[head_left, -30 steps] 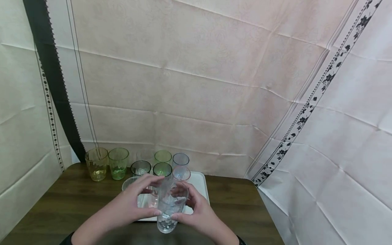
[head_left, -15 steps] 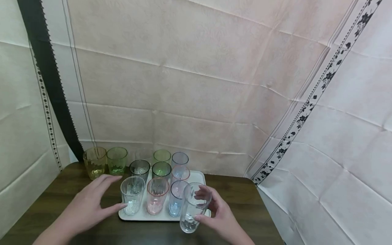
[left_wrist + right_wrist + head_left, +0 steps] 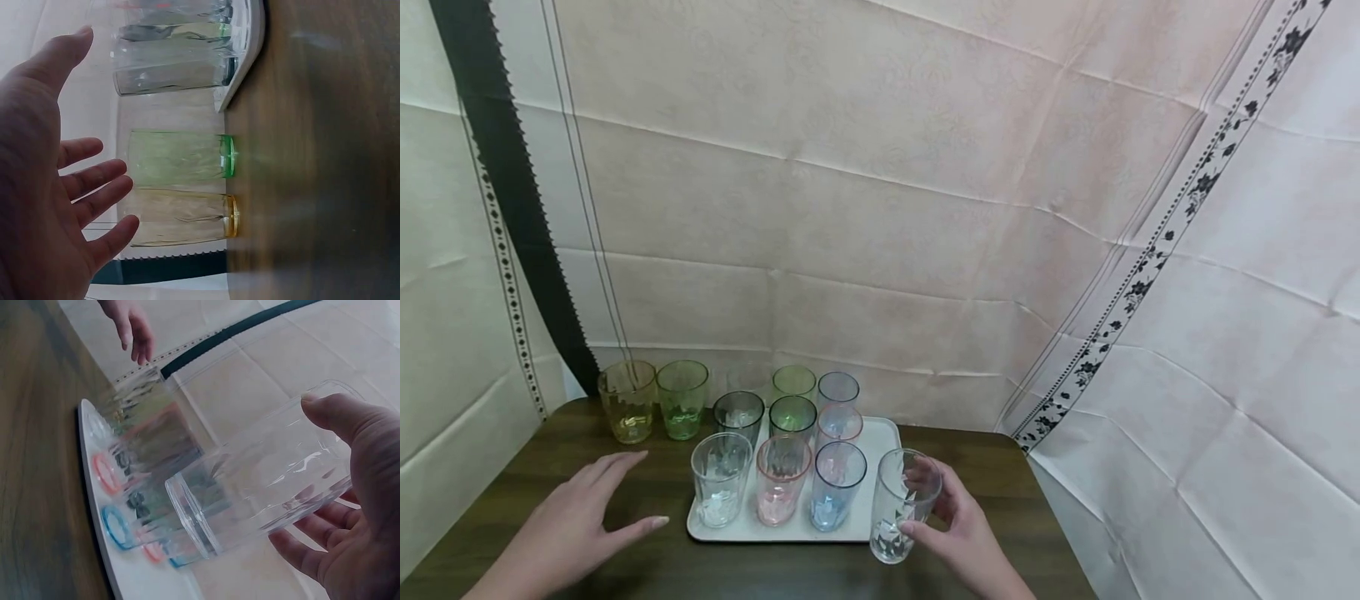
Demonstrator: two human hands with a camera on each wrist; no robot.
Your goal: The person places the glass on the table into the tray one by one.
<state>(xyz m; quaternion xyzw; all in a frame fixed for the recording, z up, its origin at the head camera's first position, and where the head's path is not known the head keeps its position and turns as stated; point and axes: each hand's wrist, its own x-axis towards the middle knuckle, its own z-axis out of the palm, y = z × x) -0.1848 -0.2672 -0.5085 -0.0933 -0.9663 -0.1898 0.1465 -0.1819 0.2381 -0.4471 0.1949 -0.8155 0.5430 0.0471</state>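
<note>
My right hand (image 3: 958,521) grips a clear drinking glass (image 3: 895,508), slightly tilted, at the right front edge of a white tray (image 3: 876,450). In the right wrist view the thumb lies along one side of this glass (image 3: 281,462) and the fingers curl round the other. My left hand (image 3: 565,521) hovers over the table left of the tray, thumb and fingers spread, holding nothing. On the tray's front row stand a clear glass (image 3: 721,483), a pink glass (image 3: 782,483) and a blue glass (image 3: 837,487).
Behind the front row stand more glasses, among them a dark-rimmed grey one (image 3: 739,414) and a green one (image 3: 793,417). A yellow glass (image 3: 628,404) and a green glass (image 3: 682,402) stand on the wooden table (image 3: 970,462) left of the tray. Patterned cloth (image 3: 880,208) hangs behind.
Both hands held the clear glass at first. The left hand has let go and moved left; the right hand has carried the glass rightward to the tray's right front.
</note>
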